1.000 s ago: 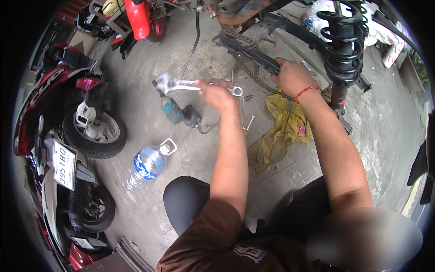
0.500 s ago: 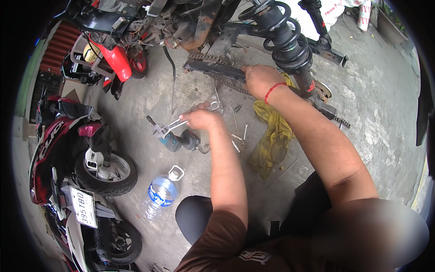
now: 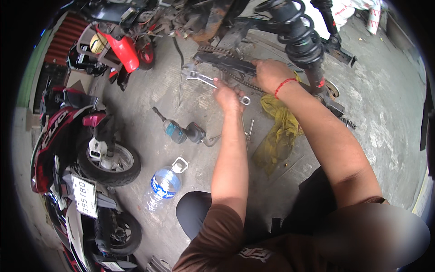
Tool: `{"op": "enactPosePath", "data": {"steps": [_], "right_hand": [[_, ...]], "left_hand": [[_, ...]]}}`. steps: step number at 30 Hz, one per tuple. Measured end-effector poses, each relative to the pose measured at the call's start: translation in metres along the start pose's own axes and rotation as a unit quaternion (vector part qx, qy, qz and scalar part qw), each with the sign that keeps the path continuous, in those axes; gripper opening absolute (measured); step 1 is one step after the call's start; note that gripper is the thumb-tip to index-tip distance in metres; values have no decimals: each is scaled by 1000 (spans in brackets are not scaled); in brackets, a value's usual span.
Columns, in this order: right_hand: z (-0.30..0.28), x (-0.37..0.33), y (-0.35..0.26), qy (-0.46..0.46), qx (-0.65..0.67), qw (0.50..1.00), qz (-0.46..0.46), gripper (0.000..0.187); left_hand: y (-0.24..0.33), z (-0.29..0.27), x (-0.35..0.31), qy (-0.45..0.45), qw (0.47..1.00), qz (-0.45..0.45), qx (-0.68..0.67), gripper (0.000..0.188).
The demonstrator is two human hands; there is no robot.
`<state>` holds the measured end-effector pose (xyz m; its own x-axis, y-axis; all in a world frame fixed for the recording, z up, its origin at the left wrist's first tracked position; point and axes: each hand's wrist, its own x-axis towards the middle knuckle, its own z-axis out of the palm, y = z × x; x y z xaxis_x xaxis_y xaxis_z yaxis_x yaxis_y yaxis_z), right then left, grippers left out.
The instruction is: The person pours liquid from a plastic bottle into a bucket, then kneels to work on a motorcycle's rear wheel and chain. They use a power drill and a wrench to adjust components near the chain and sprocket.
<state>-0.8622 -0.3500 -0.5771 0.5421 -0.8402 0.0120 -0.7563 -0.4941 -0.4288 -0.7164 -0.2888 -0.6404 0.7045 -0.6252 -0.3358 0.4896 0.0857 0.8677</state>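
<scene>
My left hand [image 3: 229, 96] is closed round the handle of a silver adjustable wrench [image 3: 201, 78]. The wrench's jaws lie close to the left end of a black swingarm [image 3: 224, 62], though I cannot tell whether they touch. My right hand [image 3: 274, 76], with a red cord at the wrist, grips the swingarm's right part. A greasy drive chain [image 3: 242, 81] loops round the swingarm and hangs below it. To the right rises a black coil-spring shock absorber [image 3: 301, 45]. A crumpled yellow cloth [image 3: 276, 136] lies on the concrete below my right hand.
A teal and black power drill [image 3: 174, 131] lies left of my left forearm, with a few spanners [image 3: 251, 128] to the right. Nearer stands a clear water bottle [image 3: 165, 183]. Parked motorcycles [image 3: 108, 163] line the left side; white sacks [image 3: 349, 11] sit at the far right.
My left hand has carried the wrench up and to the right, from over the drill to beside the swingarm. My right hand keeps its hold. The whole view has shifted slightly.
</scene>
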Motion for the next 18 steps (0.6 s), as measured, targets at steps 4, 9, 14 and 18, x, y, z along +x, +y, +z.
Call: {"op": "enactPosePath", "data": {"steps": [4, 9, 14, 18], "right_hand": [[-6, -3, -2, -11, -17, 1000, -17, 41], [-6, -3, -4, -4, -26, 1000, -15, 44], [-5, -2, -4, -12, -46, 999, 0, 46], [-7, 0, -5, -28, -37, 999, 12, 45]], "left_hand": [[9, -16, -2, 55, 985, 101, -129, 39], [20, -9, -7, 165, 951, 212, -155, 38], [-35, -14, 17, 18, 998, 23, -46, 39], [-92, -53, 20, 121, 984, 54, 116, 39]]}}
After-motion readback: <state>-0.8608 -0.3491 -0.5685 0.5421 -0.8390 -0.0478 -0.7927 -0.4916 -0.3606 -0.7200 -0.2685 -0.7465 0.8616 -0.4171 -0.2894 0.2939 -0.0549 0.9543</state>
